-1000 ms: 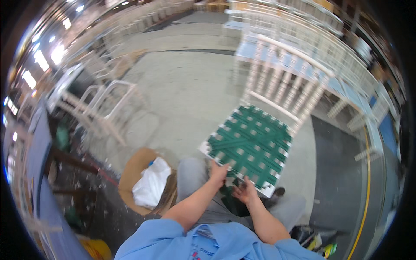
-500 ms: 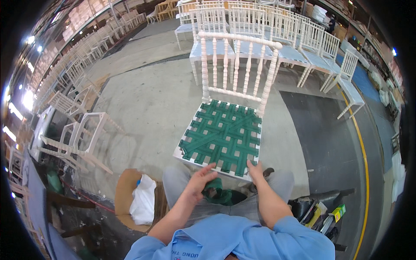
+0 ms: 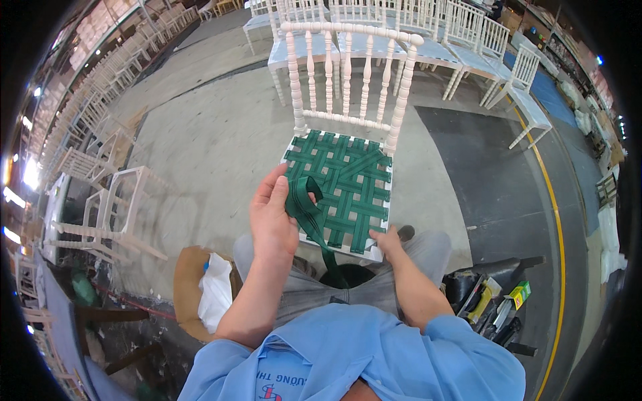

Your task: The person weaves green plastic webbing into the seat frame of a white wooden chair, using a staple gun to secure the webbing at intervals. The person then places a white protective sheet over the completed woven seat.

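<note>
A white wooden chair (image 3: 348,122) with a turned-spindle back faces me, its front edge close to my knees. Green webbing straps (image 3: 341,177) are woven across the seat frame, with one strap running diagonally over them. My left hand (image 3: 275,217), raised over the seat's front left side, pinches a looped length of loose green webbing (image 3: 306,204). From there the strap hangs down toward more green webbing (image 3: 343,274) between my legs. My right hand (image 3: 388,244) grips the front right corner of the seat frame, thumb on top; its other fingers are partly hidden.
On my left, a cardboard box (image 3: 189,294) holds a white bag (image 3: 215,294). At my right stands a dark holder with tools and a green-and-yellow box (image 3: 519,293). Unfinished white chair frames (image 3: 134,200) stand at left; rows of white chairs (image 3: 461,40) fill the back.
My left hand has risen from the seat's front edge, bringing up a loop of green webbing. My right hand stays at the front right corner. The view has shifted slightly.
</note>
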`<state>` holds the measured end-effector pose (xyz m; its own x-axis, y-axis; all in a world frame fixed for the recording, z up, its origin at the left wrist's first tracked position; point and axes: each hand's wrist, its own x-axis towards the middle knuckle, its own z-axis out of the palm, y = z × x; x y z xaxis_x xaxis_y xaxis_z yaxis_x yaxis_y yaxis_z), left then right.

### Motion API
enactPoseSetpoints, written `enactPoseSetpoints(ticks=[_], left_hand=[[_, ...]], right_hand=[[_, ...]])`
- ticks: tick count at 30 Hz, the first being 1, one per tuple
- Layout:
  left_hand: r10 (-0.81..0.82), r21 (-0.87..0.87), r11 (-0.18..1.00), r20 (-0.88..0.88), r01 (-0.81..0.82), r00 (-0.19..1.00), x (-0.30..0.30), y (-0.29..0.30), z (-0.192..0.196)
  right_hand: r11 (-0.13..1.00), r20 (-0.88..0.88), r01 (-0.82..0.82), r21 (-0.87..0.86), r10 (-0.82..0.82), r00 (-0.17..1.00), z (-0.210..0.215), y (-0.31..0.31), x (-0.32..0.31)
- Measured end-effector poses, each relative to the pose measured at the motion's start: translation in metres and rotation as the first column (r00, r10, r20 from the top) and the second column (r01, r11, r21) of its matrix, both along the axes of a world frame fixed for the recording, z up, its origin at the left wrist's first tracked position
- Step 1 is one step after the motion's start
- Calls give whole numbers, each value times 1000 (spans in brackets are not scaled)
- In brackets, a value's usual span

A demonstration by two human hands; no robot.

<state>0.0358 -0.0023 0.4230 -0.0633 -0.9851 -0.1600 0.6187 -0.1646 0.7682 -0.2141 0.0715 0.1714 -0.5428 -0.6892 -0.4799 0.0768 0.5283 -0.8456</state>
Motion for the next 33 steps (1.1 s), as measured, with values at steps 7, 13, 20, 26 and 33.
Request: enactPoseSetpoints(ticks=[7, 13, 20, 26, 33], left_hand=[[33, -43, 999, 47, -31, 998, -11, -1, 7], [52, -291, 954, 388, 69, 920, -29, -11, -4], [422, -421, 703, 896, 573, 141, 46, -45, -26], [264, -121, 652, 962, 749, -75, 45, -71, -53], [-323, 114, 635, 938, 764, 128, 11, -154, -79]], right_hand=[[698, 252, -442, -564, 655, 713, 127, -4, 71], [720, -206, -561, -408, 526, 825, 145, 10, 127], [773, 312, -541, -331, 631, 711, 164, 28, 72], [714, 192, -595, -369, 685, 703, 153, 55, 27], [877, 369, -310, -366, 443, 817, 112, 66, 1]])
